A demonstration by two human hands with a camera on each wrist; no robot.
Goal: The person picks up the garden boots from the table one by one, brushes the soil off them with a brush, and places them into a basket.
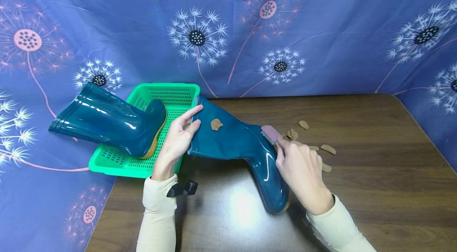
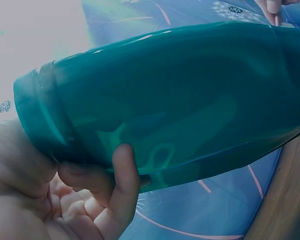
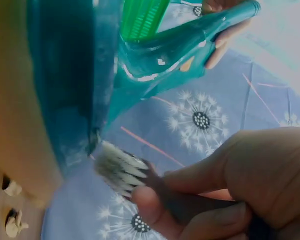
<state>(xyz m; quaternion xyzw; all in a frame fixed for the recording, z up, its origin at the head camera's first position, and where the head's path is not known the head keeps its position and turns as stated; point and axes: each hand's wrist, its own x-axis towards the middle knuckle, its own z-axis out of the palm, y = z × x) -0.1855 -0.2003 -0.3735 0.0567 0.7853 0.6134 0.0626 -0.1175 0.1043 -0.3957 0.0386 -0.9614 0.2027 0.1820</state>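
Note:
A dark teal rubber boot (image 1: pixel 232 141) lies on its side, shaft to the left and foot bent toward the front. My left hand (image 1: pixel 176 135) grips the shaft by its opening; in the left wrist view the hand (image 2: pixel 97 200) is at the shaft's underside. With my right hand (image 1: pixel 300 166) I hold a small pink-backed brush (image 1: pixel 270 134) against the heel side of the boot. Pale bristles of the brush (image 3: pixel 121 167) meet the boot in the right wrist view. A flat brown lump (image 1: pixel 216 124) sticks to the shaft.
A green plastic basket (image 1: pixel 107 168) stands at the left, with a second teal boot (image 1: pixel 107 119) lying across it. Several brown lumps (image 1: pixel 328 149) are scattered on the wooden table (image 1: pixel 385 180) right of the boot. A blue dandelion-print cloth (image 1: pixel 143 37) hangs behind.

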